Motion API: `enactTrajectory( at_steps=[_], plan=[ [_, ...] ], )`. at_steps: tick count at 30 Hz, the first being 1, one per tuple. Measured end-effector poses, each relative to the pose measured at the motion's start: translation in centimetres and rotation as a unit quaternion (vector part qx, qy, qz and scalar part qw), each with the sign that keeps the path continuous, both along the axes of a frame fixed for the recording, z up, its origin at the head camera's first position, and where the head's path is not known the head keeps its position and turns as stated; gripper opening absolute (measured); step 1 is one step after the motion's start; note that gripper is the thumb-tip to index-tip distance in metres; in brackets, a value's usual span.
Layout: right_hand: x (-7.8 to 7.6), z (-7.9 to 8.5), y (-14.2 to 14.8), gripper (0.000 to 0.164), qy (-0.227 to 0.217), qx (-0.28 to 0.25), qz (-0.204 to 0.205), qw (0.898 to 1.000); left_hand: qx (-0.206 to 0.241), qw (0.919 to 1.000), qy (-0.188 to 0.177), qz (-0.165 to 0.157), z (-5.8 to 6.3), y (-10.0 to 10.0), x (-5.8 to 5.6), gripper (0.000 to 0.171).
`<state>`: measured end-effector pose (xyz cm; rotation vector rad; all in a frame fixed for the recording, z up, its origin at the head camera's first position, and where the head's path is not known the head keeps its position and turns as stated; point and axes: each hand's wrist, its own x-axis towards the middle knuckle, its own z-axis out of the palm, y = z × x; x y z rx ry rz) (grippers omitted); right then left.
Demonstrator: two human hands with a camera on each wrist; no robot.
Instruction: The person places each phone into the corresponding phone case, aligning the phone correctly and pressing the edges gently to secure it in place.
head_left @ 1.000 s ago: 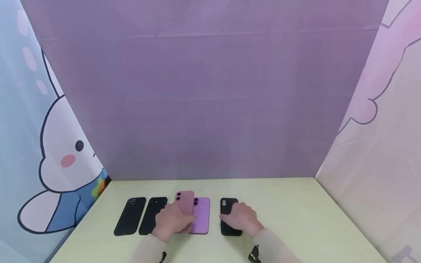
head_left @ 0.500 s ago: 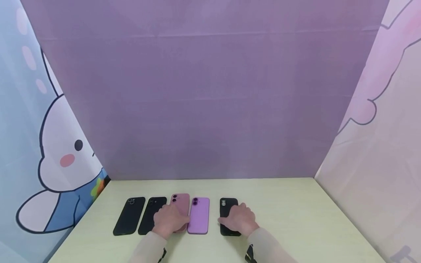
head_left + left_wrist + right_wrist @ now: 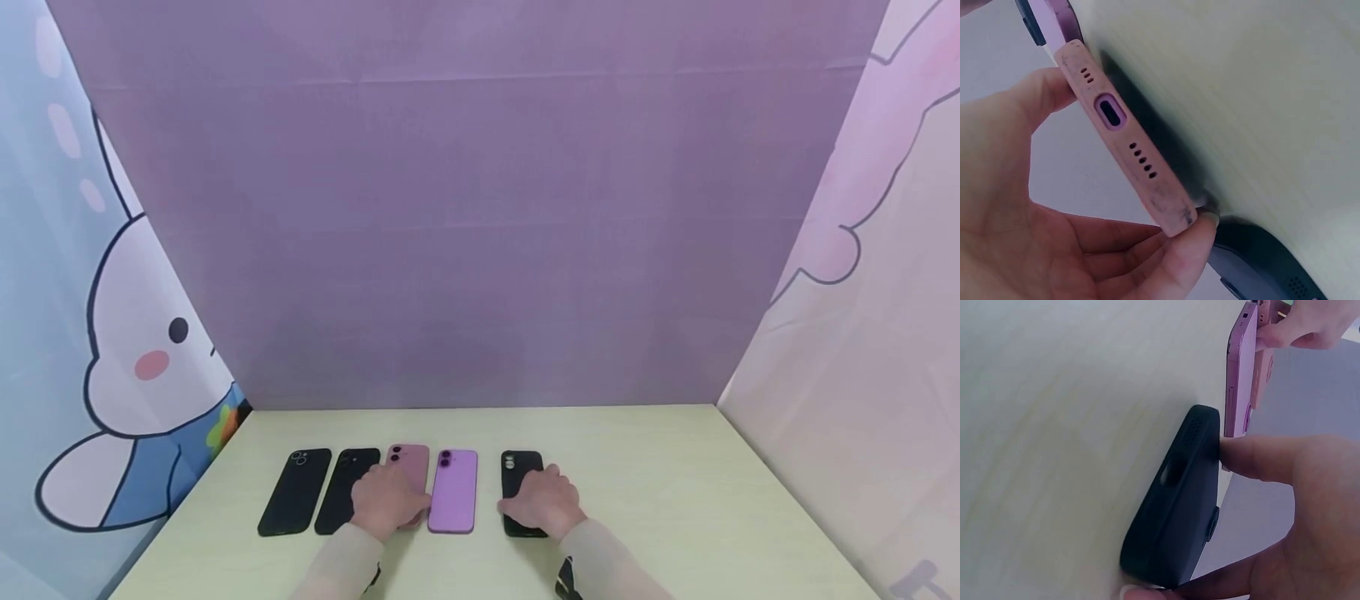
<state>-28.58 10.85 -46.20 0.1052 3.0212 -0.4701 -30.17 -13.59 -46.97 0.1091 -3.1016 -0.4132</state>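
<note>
In the head view my left hand (image 3: 388, 502) grips a phone in a pink case (image 3: 412, 463) by its long sides. The left wrist view shows the thumb on one edge, fingers on the other, and the case's bottom end (image 3: 1125, 137) tilted just above the table, its purple-rimmed port visible. A bare purple phone (image 3: 453, 492) lies just right of it, camera side up. My right hand (image 3: 549, 502) holds a black phone case (image 3: 517, 472) across its sides, thumb on the left edge. Its camera cutouts look pale; whether a phone is inside I cannot tell.
Two black phones or cases lie left of my left hand, the outer one (image 3: 296, 493) and the inner one (image 3: 349, 483) close together. They sit on a pale wooden table (image 3: 660, 475). A purple cloth wall (image 3: 480, 250) rises behind, with printed cloths at both sides.
The pink-cased phone has come left and down in my left hand, off its overlap with the purple phone and into the gap beside it. My right hand has hardly moved.
</note>
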Motion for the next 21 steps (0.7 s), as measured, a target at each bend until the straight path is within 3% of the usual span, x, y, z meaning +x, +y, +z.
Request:
enactTrajectory(
  at_steps=[12, 21],
  plan=[
    [0.17, -0.1, 0.46, 0.061, -0.013, -0.001, -0.008, 1.0, 0.003, 0.9997, -0.021, -0.008, 0.53, 0.08, 0.37, 0.062],
    [0.35, 0.2, 0.54, 0.061, -0.011, 0.004, -0.007, 1.0, -0.003, 0.9995, -0.005, -0.031, 0.45, -0.13, 0.41, 0.067]
  ],
)
